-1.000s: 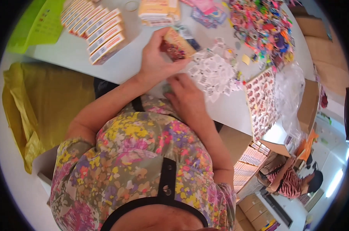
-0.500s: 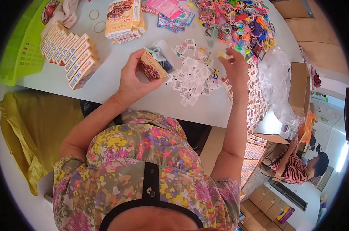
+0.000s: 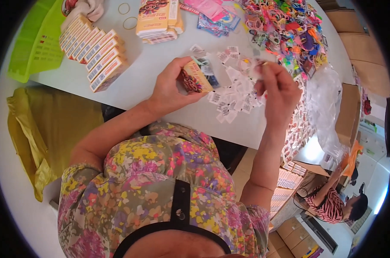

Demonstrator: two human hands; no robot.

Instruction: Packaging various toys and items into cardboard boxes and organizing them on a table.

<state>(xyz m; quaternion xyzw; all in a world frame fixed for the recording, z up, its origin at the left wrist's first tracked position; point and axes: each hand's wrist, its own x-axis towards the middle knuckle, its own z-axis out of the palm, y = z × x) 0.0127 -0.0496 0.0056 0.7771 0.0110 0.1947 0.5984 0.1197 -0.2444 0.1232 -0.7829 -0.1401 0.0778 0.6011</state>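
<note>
My left hand is wrapped round a small yellow-orange printed carton, tilted, its end facing right. A pale green band and a dark blue piece show at that end. Over the table's right part, my right hand has its thumb and fingers drawn together, slightly blurred; what sits between the fingertips is too small to name. Between and below the two hands spreads a heap of small white printed sachets, partly hidden by the right fingers.
Stepped rows of cartons stand left, beside a green basket. A carton stack, pink and blue packets and colourful trinkets lie farther back. Right are clear plastic, a cardboard box and another person.
The right hand's spread fingers have drawn together as it moved slightly nearer. The left hand still holds the carton. The whole view has shifted, so the table things appear farther right.
</note>
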